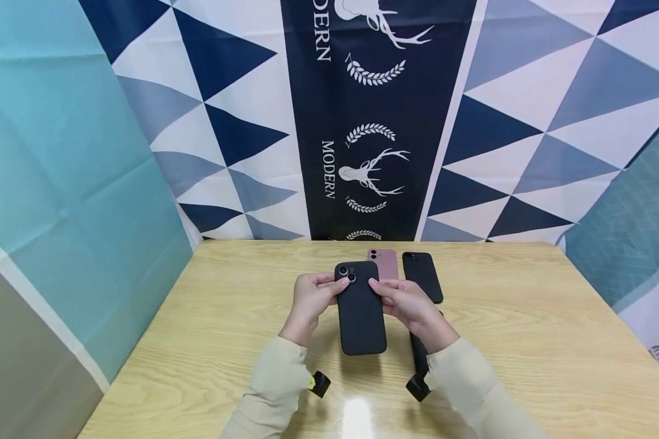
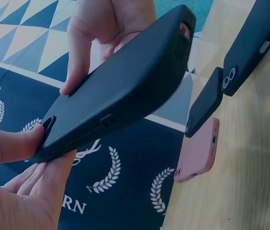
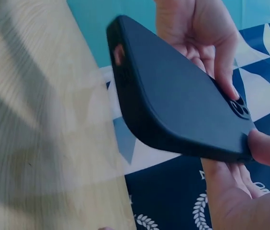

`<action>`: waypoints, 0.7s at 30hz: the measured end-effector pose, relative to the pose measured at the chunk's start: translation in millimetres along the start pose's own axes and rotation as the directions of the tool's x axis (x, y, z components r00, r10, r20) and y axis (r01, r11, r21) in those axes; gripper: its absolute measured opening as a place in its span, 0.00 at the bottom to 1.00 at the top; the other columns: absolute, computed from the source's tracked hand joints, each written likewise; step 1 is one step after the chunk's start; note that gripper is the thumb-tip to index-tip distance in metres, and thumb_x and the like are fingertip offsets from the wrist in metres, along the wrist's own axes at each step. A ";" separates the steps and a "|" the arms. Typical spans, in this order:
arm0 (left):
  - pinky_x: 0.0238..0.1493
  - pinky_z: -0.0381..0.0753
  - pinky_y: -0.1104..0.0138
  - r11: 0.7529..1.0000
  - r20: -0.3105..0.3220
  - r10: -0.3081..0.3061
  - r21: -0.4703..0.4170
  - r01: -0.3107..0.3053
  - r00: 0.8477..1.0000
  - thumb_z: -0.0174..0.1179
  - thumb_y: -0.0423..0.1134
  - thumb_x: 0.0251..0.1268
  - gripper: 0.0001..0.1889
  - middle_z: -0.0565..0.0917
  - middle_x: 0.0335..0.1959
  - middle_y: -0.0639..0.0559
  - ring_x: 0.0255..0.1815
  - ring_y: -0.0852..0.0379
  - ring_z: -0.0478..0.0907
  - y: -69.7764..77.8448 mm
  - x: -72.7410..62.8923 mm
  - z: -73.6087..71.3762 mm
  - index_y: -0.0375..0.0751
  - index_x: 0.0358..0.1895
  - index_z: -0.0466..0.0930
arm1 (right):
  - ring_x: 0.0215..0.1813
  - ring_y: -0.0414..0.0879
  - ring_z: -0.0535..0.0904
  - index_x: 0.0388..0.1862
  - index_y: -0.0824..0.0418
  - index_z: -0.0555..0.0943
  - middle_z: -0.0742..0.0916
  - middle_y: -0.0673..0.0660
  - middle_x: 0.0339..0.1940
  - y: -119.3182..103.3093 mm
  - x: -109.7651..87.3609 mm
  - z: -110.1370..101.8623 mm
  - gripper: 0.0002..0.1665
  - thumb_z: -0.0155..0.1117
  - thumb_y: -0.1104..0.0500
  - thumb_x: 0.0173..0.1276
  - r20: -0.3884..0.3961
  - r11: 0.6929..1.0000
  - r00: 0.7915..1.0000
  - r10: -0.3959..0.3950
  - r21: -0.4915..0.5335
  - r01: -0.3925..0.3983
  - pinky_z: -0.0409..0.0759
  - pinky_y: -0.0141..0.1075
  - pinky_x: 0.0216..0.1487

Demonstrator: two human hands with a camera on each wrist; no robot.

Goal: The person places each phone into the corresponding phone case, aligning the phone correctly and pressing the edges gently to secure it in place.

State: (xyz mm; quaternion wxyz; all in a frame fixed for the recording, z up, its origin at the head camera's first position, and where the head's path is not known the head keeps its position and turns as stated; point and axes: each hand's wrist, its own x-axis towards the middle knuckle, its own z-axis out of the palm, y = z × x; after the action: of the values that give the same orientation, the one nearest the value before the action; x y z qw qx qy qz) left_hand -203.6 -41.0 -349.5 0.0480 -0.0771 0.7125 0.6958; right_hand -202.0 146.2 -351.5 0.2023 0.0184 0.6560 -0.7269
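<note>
Both hands hold up a black phone case (image 1: 361, 317) above the table, its back with two camera rings facing the head camera. My left hand (image 1: 314, 299) pinches its upper left edge beside the camera rings, thumb on the back and fingers behind. On the opposite edge, my right hand (image 1: 412, 305) pinches it the same way. A small cutout in the bottom end of the case (image 3: 173, 96) shows a reddish patch in the right wrist view. The side facing away from the head camera is hidden.
Behind the held case lies a pink phone case (image 1: 384, 263) on the wooden table (image 1: 214, 341). To its right is a black phone-shaped piece (image 1: 423, 277). Another black one (image 1: 419, 353) is partly covered by the right hand and forearm. A patterned curtain (image 1: 241, 122) hangs behind the table.
</note>
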 end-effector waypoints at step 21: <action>0.38 0.87 0.66 0.998 0.091 0.055 0.032 -0.058 0.994 0.68 0.34 0.57 0.14 0.88 0.41 0.35 0.31 0.62 0.86 -1.9 -11.7 5.3 0.28 0.45 0.84 | 0.36 0.31 0.83 0.61 0.73 0.74 0.87 0.41 0.33 -12.4 1.9 -7.8 0.27 0.60 0.55 0.71 -0.133 0.986 0.988 -0.081 -0.158 0.060 0.83 0.24 0.44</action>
State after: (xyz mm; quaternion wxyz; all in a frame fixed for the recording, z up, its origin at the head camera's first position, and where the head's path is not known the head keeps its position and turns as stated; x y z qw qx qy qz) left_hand -192.0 -35.2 -349.4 0.0617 -0.0244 0.7235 0.6871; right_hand -209.5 153.9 -341.4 0.1310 0.0302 0.7227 -0.6779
